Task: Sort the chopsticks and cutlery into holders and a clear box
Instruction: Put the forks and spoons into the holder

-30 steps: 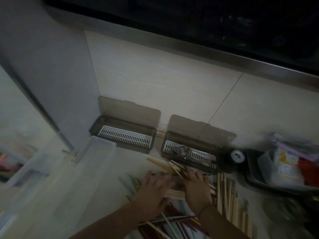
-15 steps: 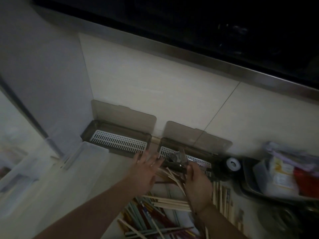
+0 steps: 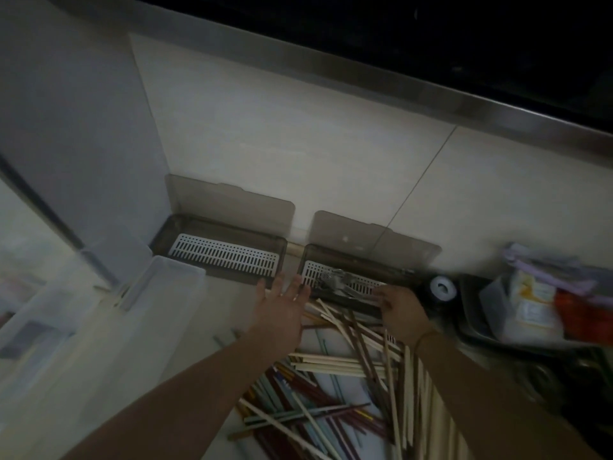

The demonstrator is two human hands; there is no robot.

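Two smoked-brown holders with raised lids stand against the wall. The left holder (image 3: 222,257) has only a white slotted insert. The right holder (image 3: 335,277) holds some metal cutlery (image 3: 335,281). A loose pile of chopsticks (image 3: 335,386), pale wood, dark brown, red and teal, covers the counter in front. My left hand (image 3: 282,305) is stretched flat with fingers spread, between the two holders, holding nothing. My right hand (image 3: 396,308) rests at the right holder's front edge; its fingers are blurred. A clear box (image 3: 99,343) lies at the left.
A small white roll (image 3: 442,288) sits right of the right holder. A dark tray (image 3: 477,333) at the far right carries packets and a clear tub. A grey panel rises on the left, and a steel ledge runs above the tiled wall.
Both hands have left the chopstick pile and reached forward to the holders. The left hand has opened out flat and the right hand has come to the right holder's front edge.
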